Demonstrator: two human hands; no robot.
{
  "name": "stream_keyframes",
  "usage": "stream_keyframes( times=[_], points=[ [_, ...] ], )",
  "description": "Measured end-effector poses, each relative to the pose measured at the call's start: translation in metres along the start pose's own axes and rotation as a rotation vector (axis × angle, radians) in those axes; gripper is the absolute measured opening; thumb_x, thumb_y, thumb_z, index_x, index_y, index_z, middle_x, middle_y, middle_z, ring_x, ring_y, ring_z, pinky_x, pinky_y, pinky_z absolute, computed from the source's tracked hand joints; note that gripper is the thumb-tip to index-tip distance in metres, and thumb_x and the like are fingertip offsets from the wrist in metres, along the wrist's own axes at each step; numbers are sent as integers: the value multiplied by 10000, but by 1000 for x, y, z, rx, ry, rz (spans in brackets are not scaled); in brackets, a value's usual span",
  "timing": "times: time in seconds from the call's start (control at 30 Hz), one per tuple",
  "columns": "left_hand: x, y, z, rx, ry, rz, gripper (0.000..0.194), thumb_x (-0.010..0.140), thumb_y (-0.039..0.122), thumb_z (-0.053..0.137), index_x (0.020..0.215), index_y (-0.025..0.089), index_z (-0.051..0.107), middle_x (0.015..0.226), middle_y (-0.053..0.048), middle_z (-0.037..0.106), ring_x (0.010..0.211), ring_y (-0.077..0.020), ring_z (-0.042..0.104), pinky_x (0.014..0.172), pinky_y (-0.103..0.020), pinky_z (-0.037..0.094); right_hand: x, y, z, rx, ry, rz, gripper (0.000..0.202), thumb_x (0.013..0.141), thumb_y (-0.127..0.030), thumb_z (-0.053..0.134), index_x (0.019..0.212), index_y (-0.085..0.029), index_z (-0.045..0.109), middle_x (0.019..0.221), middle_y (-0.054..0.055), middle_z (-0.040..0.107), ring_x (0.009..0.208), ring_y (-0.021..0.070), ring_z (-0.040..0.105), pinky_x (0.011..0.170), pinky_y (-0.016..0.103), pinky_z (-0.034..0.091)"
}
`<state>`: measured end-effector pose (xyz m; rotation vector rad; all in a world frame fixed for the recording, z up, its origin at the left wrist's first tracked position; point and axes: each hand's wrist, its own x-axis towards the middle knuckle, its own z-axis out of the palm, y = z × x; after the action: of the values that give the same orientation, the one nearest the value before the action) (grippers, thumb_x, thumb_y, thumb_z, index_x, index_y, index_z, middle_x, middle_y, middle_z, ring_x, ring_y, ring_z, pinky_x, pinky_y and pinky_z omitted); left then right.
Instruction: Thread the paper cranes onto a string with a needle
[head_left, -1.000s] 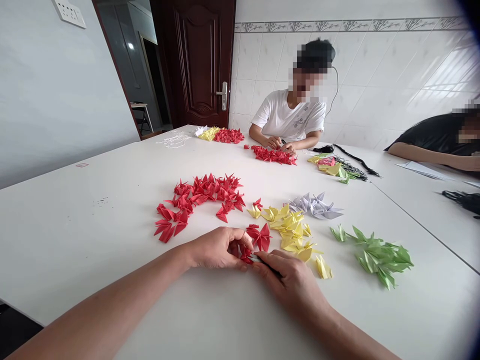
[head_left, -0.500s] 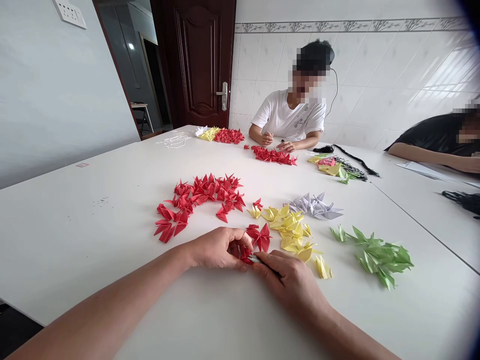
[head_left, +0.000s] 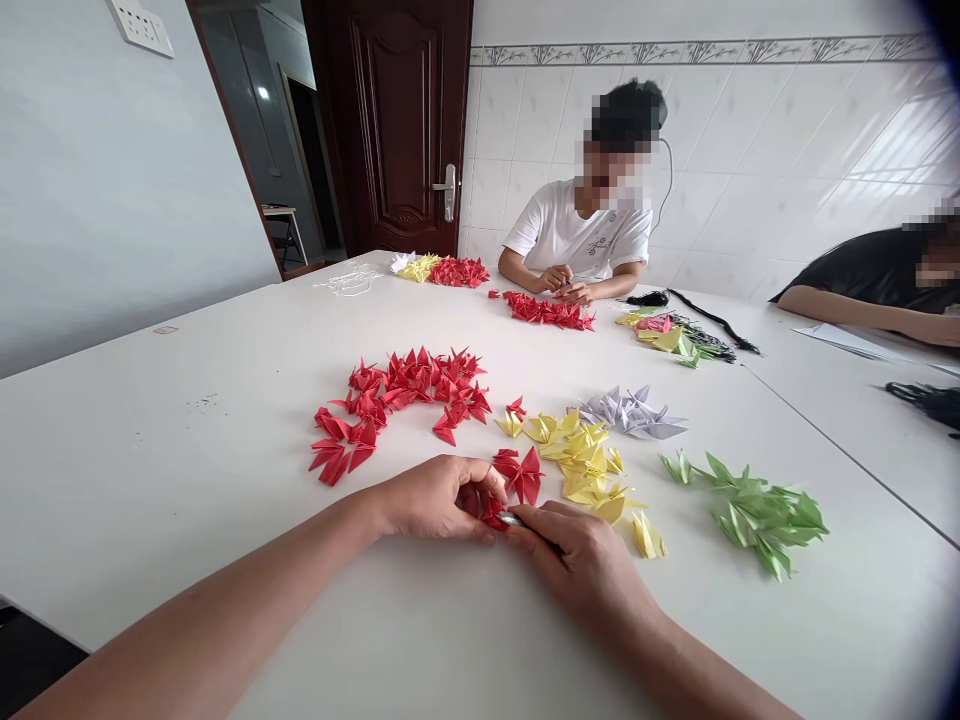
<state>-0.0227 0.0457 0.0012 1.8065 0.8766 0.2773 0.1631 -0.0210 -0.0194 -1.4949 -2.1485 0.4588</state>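
Observation:
Between the fingers and thumb of my left hand [head_left: 442,500] is a red folded paper crane [head_left: 493,513], partly covered by the fingers. My right hand [head_left: 574,550] is closed around a small tool with a silver metal tip [head_left: 511,518], which meets the crane's right side. The rest of that tool is hidden in the palm, so its exact kind is unclear. Just beyond my fingertips lies another red paper crane [head_left: 520,474]. Yellow paper cranes [head_left: 581,452] spread past my right hand, and a bigger group of red cranes [head_left: 420,380] curves across the table beyond my left.
Lilac cranes [head_left: 630,412] and green cranes [head_left: 765,515] lie to the right on the white table [head_left: 187,480]. Across it sits a person in a white shirt [head_left: 577,230], behind more red cranes [head_left: 547,311]. Another person in black [head_left: 855,270] leans at far right, near black cords [head_left: 926,402].
My hands stay almost in place, with the metal tip shifted only slightly against the crane. Across the table, the white-shirted person's hands have come closer together.

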Motion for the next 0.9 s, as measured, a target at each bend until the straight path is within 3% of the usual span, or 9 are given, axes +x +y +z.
stream_keyframes(
  times=[0.3,0.63,0.9],
  points=[
    [0,-2,0,7,3,0,293,639,207,681,920,207,601,698,25,512,644,-113,475,580,-230,398,0,1,1,-2,-9,16,313,891,-316,413,728,-197,651,622,26,584,568,154,541,528,235,397],
    [-1,2,0,22,25,-19,313,658,215,667,967,214,614,730,16,545,648,-111,489,588,-226,398,-1,2,3,51,64,48,220,867,-325,454,878,-202,637,726,47,639,669,196,586,578,271,438],
    [2,-1,0,-50,82,-11,338,684,244,658,1013,209,590,732,11,555,658,-119,508,606,-239,408,-2,4,3,131,93,69,264,860,-364,470,943,-180,639,776,65,664,693,202,608,577,276,471]
  ],
)
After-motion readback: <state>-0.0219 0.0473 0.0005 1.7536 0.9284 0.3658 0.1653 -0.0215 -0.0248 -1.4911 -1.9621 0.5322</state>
